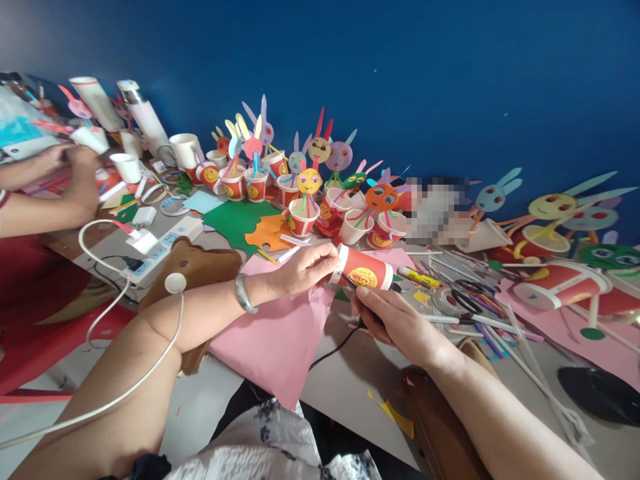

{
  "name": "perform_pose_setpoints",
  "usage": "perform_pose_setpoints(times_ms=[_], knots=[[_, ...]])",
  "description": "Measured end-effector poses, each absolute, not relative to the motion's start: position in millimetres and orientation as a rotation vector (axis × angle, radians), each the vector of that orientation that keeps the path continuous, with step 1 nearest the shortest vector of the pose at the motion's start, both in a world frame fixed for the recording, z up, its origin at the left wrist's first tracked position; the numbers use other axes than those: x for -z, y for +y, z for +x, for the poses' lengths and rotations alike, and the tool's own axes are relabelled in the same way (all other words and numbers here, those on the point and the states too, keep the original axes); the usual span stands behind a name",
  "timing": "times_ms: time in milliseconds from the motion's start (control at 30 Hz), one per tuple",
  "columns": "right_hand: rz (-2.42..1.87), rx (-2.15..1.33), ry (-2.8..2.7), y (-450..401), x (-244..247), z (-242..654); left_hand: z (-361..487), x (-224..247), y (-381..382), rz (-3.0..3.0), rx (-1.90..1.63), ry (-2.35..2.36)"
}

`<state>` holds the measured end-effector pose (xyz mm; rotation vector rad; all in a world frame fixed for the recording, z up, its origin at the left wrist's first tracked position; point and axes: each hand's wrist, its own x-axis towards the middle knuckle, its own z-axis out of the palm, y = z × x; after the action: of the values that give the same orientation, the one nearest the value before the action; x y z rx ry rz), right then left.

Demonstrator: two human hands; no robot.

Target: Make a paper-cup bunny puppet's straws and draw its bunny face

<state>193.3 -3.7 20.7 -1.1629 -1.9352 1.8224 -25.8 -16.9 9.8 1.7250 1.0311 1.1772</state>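
Note:
A red and white paper cup lies on its side in the air above the table, its base end toward my left hand. My left hand's fingers are closed on that end of the cup. My right hand is closed round a thin dark tool, whose tip is against the side of the cup near its printed yellow emblem. What kind of tool it is cannot be made out. Below my hands, a pink paper sheet covers part of the table.
Cups with paper rabbit figures stand along the blue wall. Scissors, pens and straws lie at the right. A power strip with a white cable is at the left. Another person's hands work at the far left.

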Motion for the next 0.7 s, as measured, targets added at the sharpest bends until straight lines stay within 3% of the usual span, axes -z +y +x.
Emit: perform_pose_setpoints(times_ms=[700], knots=[[-1.185, -1.734, -1.98, -1.0, -14.7, 194.3, -26.5, -4.0, -15.4, 1.652, -1.203, 0.947]])
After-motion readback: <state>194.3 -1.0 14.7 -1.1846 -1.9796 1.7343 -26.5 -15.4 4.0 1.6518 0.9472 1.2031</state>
